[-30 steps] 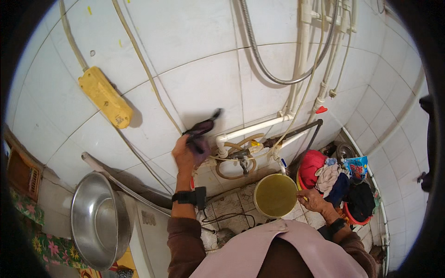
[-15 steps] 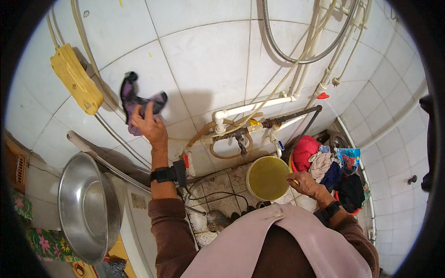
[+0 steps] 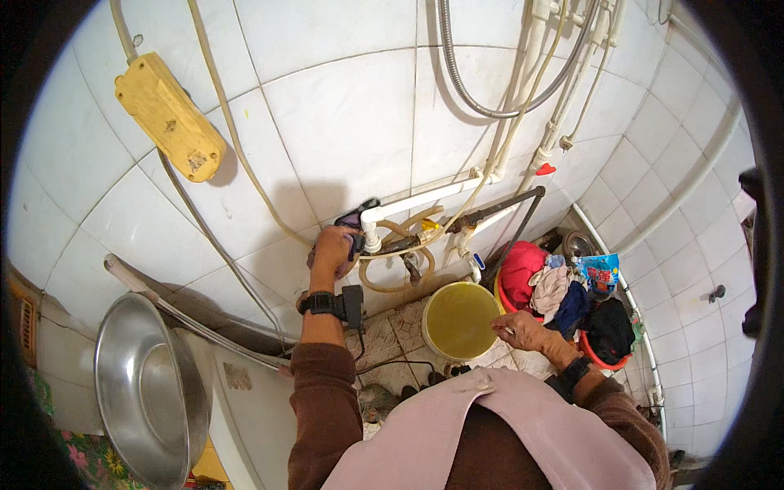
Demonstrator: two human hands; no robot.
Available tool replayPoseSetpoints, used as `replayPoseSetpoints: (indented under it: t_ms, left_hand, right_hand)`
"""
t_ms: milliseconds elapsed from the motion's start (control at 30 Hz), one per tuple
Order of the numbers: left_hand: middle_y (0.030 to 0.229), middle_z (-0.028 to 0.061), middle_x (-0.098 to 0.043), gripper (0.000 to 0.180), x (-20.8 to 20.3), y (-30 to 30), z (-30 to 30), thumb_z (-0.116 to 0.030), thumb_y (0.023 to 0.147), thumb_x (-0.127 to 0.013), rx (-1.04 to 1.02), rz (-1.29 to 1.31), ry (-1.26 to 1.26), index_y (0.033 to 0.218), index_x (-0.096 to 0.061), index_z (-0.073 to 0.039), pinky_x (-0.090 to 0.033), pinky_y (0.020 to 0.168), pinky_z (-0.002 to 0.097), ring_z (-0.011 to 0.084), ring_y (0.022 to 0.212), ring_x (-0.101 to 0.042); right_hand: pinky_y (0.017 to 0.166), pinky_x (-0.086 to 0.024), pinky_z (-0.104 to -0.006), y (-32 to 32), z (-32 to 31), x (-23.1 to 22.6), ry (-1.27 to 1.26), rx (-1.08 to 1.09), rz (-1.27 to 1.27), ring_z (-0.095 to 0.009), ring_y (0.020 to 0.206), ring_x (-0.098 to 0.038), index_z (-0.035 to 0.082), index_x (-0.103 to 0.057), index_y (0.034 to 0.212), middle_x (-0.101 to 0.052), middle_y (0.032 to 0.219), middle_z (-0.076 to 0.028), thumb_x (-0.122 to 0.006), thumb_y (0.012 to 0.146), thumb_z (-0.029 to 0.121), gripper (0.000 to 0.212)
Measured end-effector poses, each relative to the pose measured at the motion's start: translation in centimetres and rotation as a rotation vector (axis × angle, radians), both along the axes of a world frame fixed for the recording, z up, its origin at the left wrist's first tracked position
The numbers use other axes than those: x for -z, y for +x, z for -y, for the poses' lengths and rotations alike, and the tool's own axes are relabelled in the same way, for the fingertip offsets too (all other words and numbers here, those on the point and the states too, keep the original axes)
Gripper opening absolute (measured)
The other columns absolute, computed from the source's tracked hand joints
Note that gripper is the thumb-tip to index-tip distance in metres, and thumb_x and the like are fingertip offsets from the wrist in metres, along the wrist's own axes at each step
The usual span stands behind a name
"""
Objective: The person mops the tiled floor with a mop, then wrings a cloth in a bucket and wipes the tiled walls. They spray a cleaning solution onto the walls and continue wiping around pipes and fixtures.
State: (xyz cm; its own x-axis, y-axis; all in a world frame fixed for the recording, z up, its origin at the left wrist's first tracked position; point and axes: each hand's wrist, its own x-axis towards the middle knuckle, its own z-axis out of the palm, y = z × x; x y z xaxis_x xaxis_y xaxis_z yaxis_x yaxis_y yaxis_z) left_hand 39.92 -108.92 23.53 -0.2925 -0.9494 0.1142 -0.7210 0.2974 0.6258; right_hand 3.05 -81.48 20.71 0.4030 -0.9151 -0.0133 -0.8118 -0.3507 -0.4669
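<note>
One yellow bucket (image 3: 460, 320), one steel basin (image 3: 143, 392)
</note>
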Motion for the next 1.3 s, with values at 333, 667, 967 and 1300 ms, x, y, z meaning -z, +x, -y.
replayPoseSetpoints:
  t_ms: [333, 667, 967, 1300]
  left_hand:
    - [0.089, 0.0227, -0.064, 0.027, 3.5, 2.0, 3.1, -0.005, 0.074, -0.051, 0.128, 0.305, 0.085, 0.096, -0.066, -0.002, -0.049, 0.072, 0.0391, 0.0364, 0.080, -0.062]
    - [0.086, 0.0153, -0.065, 0.033, -5.2, 0.2, 0.9, -0.004, 0.076, -0.048, 0.012, -0.398, -0.059, 0.104, -0.063, 0.001, -0.048, 0.071, 0.0311, 0.0224, 0.076, -0.061]
    - [0.079, 0.0054, -0.062, 0.033, -11.4, -8.2, 2.5, -0.002, 0.077, -0.048, 0.257, -0.284, 0.170, 0.106, -0.063, 0.002, -0.046, 0.064, 0.0276, 0.0139, 0.069, -0.054]
    - [0.087, 0.0051, -0.063, 0.031, -7.6, -22.9, 5.9, 0.001, 0.080, -0.052, 0.298, -0.649, 0.349, 0.110, -0.062, 0.001, -0.045, 0.067, 0.0249, 0.0126, 0.072, -0.054]
  right_hand:
    - [0.066, -0.052, -0.0377, 0.4, -2.5, -1.8, -0.002, 0.123, 0.066, -0.032, 0.073, -0.064, -0.001, -0.063, 0.099, -0.065, 0.086, -0.018, -0.059, 0.080, 0.007, 0.021]
    - [0.065, -0.050, -0.0419, 0.3, -1.2, -0.7, -0.032, 0.098, 0.096, -0.035, 0.072, -0.062, 0.002, -0.063, 0.094, -0.064, 0.083, -0.019, -0.055, 0.078, 0.009, 0.020]
    - [0.067, -0.052, -0.0368, 0.5, -0.1, -2.8, -0.142, 0.052, 0.199, -0.032, 0.076, -0.065, -0.003, -0.062, 0.099, -0.066, 0.087, -0.018, -0.056, 0.077, 0.003, 0.024]
    - [0.059, -0.048, -0.0444, -3.9, -2.9, -0.9, -0.160, 0.232, 0.254, -0.038, 0.066, -0.059, 0.002, -0.060, 0.091, -0.061, 0.073, -0.019, -0.055, 0.075, 0.006, 0.017]
